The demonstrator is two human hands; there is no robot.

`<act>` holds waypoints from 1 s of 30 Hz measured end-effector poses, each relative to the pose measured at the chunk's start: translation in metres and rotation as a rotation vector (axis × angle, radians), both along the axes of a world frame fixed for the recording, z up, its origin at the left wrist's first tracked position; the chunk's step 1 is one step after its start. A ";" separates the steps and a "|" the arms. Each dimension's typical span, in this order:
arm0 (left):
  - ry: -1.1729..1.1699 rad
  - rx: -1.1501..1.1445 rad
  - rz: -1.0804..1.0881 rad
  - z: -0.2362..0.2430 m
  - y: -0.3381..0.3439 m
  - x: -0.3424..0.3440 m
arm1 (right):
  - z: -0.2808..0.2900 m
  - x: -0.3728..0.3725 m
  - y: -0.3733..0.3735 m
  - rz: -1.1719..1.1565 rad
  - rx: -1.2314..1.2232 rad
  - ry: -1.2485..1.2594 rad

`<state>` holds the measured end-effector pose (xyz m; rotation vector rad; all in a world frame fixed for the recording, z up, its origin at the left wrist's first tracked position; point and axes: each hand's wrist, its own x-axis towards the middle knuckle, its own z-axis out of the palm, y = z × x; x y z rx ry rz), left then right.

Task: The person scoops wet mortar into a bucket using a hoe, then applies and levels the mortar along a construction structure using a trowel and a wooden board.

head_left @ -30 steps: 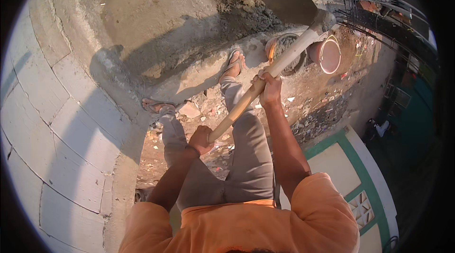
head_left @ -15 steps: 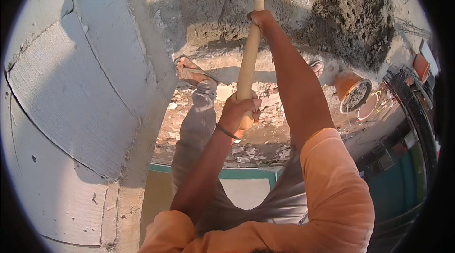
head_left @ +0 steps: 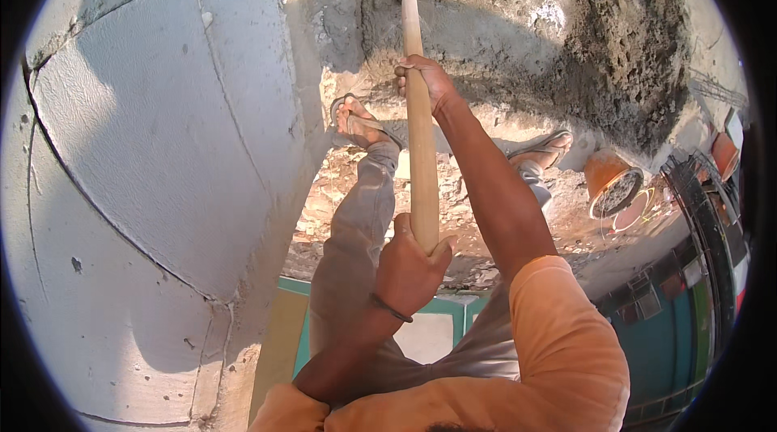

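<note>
Left grip (head_left: 409,272), right grip (head_left: 430,81) on handle (head_left: 422,157), orange bucket (head_left: 605,170) holding grey mix (head_left: 622,194)

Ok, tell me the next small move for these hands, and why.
Probably a short pull on the long, pale wooden handle, drawing it nearer. The left hand grips its near end and the right hand grips closer to the far end, which reaches over rough grey mortar-like material beyond the sandalled feet. The tool's head cannot be made out.

No text, label, brand, number or sign can be read: none on the handle (head_left: 419,133) in the middle, none on the bucket (head_left: 604,175) at right.
</note>
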<state>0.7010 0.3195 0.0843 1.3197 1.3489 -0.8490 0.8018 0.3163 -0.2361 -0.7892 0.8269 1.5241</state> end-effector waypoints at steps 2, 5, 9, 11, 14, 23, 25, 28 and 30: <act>-0.066 -0.026 -0.077 0.009 -0.032 0.030 | -0.007 0.021 -0.035 -0.167 0.196 0.162; -0.206 -0.066 -0.110 0.027 -0.069 0.062 | 0.011 0.049 -0.074 -0.259 0.349 0.250; -0.193 -0.337 -0.083 0.088 -0.109 0.091 | 0.074 0.076 -0.141 -0.371 0.328 0.298; -0.274 -0.366 -0.201 0.123 -0.134 0.097 | 0.124 0.090 -0.187 -0.424 0.333 0.250; -0.314 -0.530 -0.555 0.179 -0.169 0.110 | 0.202 0.106 -0.275 -0.601 0.218 0.155; -0.423 -0.931 -0.902 0.275 -0.203 0.112 | 0.402 0.087 -0.461 -1.050 -0.219 -0.303; -0.478 -0.810 -1.053 0.256 -0.189 0.098 | 0.416 0.075 -0.463 -1.112 -0.357 -0.420; -0.583 -0.539 -1.260 0.171 -0.161 0.073 | 0.389 0.053 -0.457 -1.171 -0.588 -0.543; -0.620 -0.351 -1.416 0.064 -0.149 0.048 | 0.341 0.044 -0.455 -1.190 -0.692 -0.468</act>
